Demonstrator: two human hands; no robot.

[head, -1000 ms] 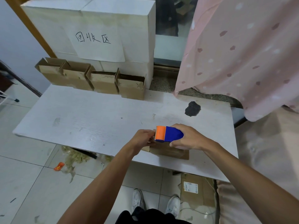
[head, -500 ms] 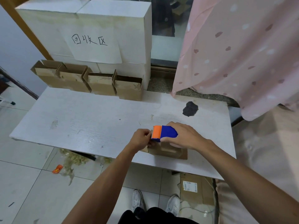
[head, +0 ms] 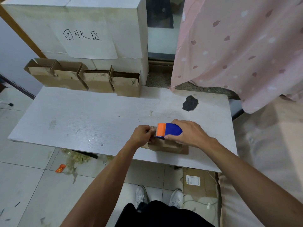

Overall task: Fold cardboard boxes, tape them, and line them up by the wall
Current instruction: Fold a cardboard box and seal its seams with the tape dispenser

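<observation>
A small brown cardboard box (head: pixel 167 147) lies on the white table (head: pixel 82 122) near its front edge. My right hand (head: pixel 190 133) grips a blue and orange tape dispenser (head: pixel 168 131) on top of the box. My left hand (head: pixel 143 134) has its fingers curled at the dispenser's orange end, pinching at the tape there; the tape itself is too small to make out. Several folded brown boxes (head: pixel 85 77) stand in a row at the table's far edge against stacked white blocks.
A paper sign with handwriting (head: pixel 85 38) hangs on the white blocks (head: pixel 105 22). A pink curtain (head: pixel 237 46) hangs at the right. A dark stain (head: pixel 190 103) marks the table. Flat cardboard (head: pixel 198 184) and scraps (head: pixel 73 159) lie on the floor.
The dispenser and both hands have shifted slightly left on the box. My left hand has closed in on the orange end.
</observation>
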